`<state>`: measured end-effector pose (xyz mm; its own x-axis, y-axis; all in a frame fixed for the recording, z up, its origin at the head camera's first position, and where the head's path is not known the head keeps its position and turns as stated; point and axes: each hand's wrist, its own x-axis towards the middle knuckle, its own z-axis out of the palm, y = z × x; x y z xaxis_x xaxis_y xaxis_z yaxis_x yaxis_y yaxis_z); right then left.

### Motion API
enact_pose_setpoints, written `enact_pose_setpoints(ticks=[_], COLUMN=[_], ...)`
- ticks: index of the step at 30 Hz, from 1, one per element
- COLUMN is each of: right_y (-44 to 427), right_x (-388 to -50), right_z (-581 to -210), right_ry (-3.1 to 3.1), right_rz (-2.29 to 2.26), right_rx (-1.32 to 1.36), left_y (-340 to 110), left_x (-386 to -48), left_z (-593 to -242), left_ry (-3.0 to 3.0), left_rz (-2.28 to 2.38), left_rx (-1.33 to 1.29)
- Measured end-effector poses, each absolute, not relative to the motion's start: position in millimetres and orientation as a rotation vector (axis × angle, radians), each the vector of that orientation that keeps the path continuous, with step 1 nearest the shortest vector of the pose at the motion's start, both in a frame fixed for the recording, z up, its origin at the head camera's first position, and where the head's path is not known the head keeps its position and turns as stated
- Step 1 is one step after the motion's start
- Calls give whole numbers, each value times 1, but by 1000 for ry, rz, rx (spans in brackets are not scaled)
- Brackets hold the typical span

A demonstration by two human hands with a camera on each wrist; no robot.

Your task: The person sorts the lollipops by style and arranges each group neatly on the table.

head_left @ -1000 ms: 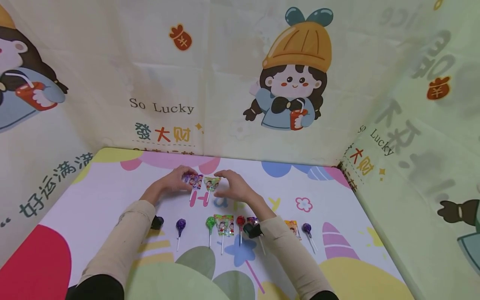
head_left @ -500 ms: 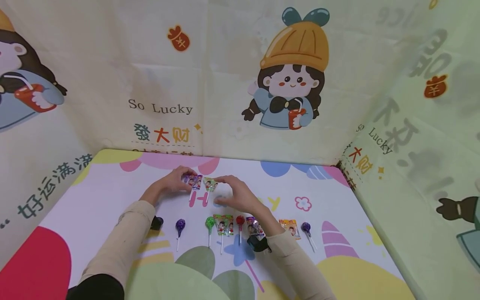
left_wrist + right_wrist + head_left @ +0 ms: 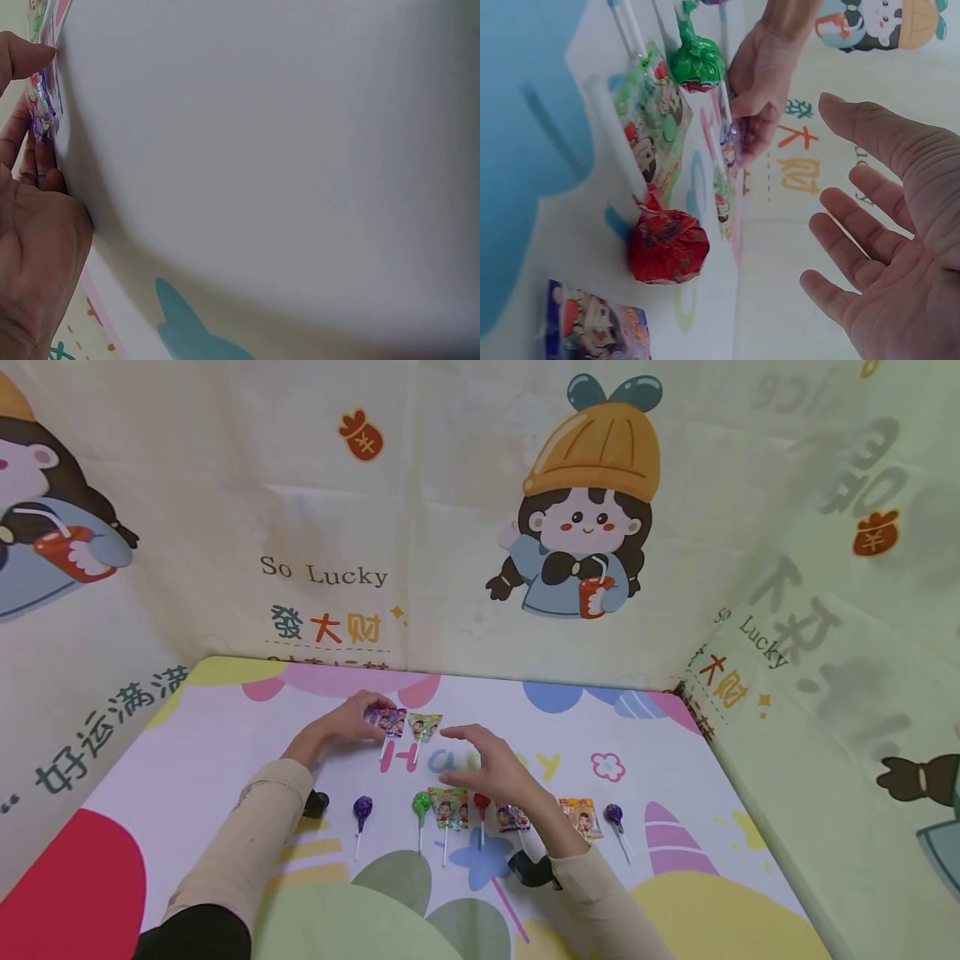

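At the back of the table my left hand (image 3: 347, 720) pinches the edge of a flat lollipop in a purple wrapper (image 3: 390, 722); in the left wrist view the thumb and fingers lie on either side of that wrapper (image 3: 43, 109). Just right of it lies a lollipop in a light green wrapper (image 3: 424, 727), its stick pointing toward me. My right hand (image 3: 498, 768) is raised to the right of this one, thumb and fingers spread apart, holding nothing. In the right wrist view the open palm (image 3: 907, 300) shows beside a red ball lollipop (image 3: 667, 244).
Nearer to me runs a row: purple (image 3: 363, 810), green (image 3: 422, 806) and red ball lollipops, a green packet (image 3: 450, 810), a purple packet (image 3: 512, 817), an orange packet (image 3: 581, 818) and another purple ball lollipop (image 3: 615, 816). Printed cloth walls (image 3: 450, 527) enclose the table's back and sides.
My right hand has drawn away from the light green lollipop, to the right and toward me. That lollipop lies beside the purple one. My left hand has stayed in place.
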<state>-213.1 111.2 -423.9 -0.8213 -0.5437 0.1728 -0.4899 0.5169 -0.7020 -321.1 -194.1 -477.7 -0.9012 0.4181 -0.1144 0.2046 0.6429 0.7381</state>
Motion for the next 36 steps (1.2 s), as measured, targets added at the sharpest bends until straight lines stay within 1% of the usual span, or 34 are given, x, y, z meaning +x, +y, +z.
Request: enact_pose_setpoints(ticks=[5, 12, 20, 26, 36], right_y=[114, 115, 125, 134, 131], right_x=[-206, -197, -190, -186, -184], right_z=[-428, -436, -445, -449, -457], right_ry=[2667, 2630, 2581, 2591, 2585], right_rz=[-1212, -1211, -1199, -1138, -1015], right_rx=[-912, -867, -881, -892, -953], left_y=[-194, -197, -195, -192, -193], left_x=[-318, -315, -316, -319, -324], left_z=[-478, -482, -486, -479, -476], left_ry=[2580, 2604, 2603, 2610, 2606], left_rz=[1128, 1115, 1101, 1077, 1084], left_rx=[461, 516, 472, 467, 504])
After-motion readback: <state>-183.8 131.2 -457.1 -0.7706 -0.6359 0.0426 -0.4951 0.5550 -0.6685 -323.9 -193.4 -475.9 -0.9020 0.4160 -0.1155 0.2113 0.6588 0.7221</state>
